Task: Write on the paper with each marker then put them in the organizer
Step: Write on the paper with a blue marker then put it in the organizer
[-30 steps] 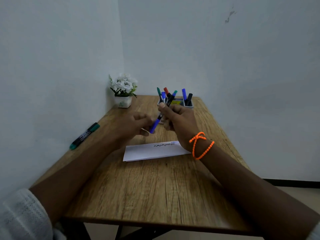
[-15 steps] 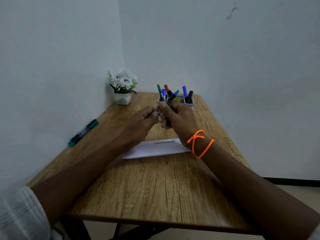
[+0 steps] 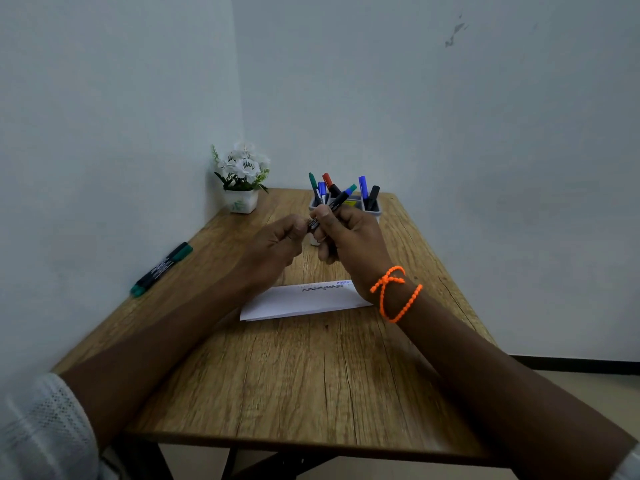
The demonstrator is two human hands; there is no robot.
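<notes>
- The right hand [image 3: 349, 237] curls its grip round a black-barrelled marker [image 3: 329, 209], thumb on top, held above the bench [image 3: 311, 375]
- The marker slants up and away from the person; its far end carries a blue cap that shows in front of the organizer [image 3: 375, 211]
- The left hand [image 3: 277, 244] meets the marker's near end with curled fingertips, pinching or touching it; which of the two I cannot tell
- Both hands sit just in front of the organizer, which stands at the far edge and holds several markers upright: green, red, blue and black caps
- A folded paper [image 3: 298, 301] lies on the bench below the hands, with a dark squiggle and a blue one along its far edge
- A green-capped marker [image 3: 161, 268] lies well apart near the left wall
- A white flower pot [image 3: 241, 200] stands in the far left corner
- An orange bead bracelet [image 3: 394, 292] circles the right wrist
</notes>
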